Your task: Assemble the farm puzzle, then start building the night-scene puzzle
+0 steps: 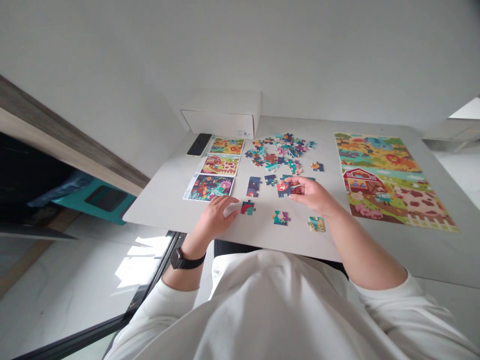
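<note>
Presently two puzzle pictures [392,182] lie whole along the worktop's [165,202] right edge, loose pieces [270,158] mostly unjoined toward the far edge — right hand's [309,192] grip pinching a red piece [283,189] mid-worktop, left hand [217,215] empty, fingers spread, at the front edge.

A single camera, worn on the person's head, gave the one view. It looked forward and down over the chest, with the white shirt [285,310] close below and filling the bottom middle. The forearms reached inward from both sides, so the left hand [216,216] and right hand [310,194] showed around the centre, at middle range. The table [326,150] was seen from above its near edge, and the wall [322,65] rose behind it across the top. The lens took in a broad span — floor [93,290] at lower left, picture sheet [382,175] at right — with the box [219,122] farther off.
</note>
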The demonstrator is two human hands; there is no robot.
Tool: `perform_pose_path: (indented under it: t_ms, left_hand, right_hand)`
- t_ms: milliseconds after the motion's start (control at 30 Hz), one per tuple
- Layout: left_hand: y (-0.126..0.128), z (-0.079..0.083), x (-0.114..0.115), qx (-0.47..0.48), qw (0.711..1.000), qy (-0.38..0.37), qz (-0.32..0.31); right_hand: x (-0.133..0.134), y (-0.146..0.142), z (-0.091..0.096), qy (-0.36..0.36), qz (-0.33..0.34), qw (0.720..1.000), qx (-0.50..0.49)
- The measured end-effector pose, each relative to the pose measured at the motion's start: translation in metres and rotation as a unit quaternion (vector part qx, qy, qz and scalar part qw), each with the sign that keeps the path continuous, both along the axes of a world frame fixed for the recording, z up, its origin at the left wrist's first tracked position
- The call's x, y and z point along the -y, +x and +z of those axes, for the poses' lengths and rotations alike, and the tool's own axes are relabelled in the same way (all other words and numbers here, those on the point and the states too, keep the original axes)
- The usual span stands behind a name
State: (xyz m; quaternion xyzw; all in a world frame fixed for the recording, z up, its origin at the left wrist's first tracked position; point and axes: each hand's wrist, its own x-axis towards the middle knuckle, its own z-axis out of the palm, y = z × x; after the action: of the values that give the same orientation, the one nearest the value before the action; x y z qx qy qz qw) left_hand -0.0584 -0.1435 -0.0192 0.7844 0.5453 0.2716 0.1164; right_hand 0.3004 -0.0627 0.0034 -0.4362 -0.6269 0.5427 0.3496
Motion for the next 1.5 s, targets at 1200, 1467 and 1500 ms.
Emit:
perform_pose_path:
  t_ms: [1200, 1467, 1500]
  left_hand:
    - [0.078, 0.055, -0.077, 0.071, 0.989, 0.004, -0.127]
    - [0.099, 0.027, -0.095, 0.197, 0.973, -0.095, -0.075]
    - [0.097, 0.025, -0.094, 0.21, 0.97, -0.104, -0.071]
  right_hand:
    - [-0.009, 0.003, -0.019, 0.035, -0.041, 0.998, -0.016]
    - [-0.008, 0.004, -0.018, 0.053, -0.048, 0.997, -0.005]
    - [-0.007, 0.003, -0.017, 0.053, -0.047, 0.997, -0.003]
